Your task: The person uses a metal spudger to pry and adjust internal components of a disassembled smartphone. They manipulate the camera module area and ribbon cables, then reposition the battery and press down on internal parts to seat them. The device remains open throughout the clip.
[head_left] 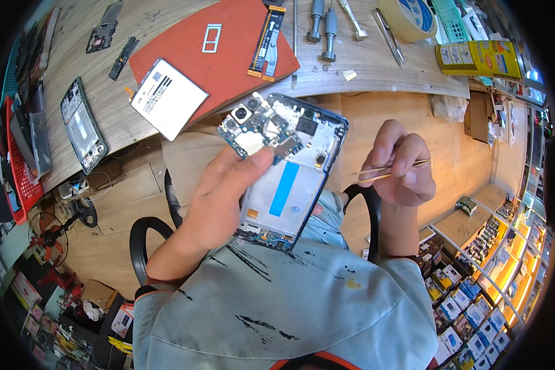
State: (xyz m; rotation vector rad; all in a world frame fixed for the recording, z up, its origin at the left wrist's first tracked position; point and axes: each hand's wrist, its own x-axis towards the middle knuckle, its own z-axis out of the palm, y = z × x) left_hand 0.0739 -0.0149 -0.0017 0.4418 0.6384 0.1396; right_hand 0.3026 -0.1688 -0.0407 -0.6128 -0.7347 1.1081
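My left hand clasps the phone frame and circuit board; right hand pinches tweezers. Board looks fragile: I'd grip edges.

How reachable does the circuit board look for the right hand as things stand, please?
Likely yes: the right hand holds tweezers beside the phone with open space between them, though the left thumb covers part of the circuit board.
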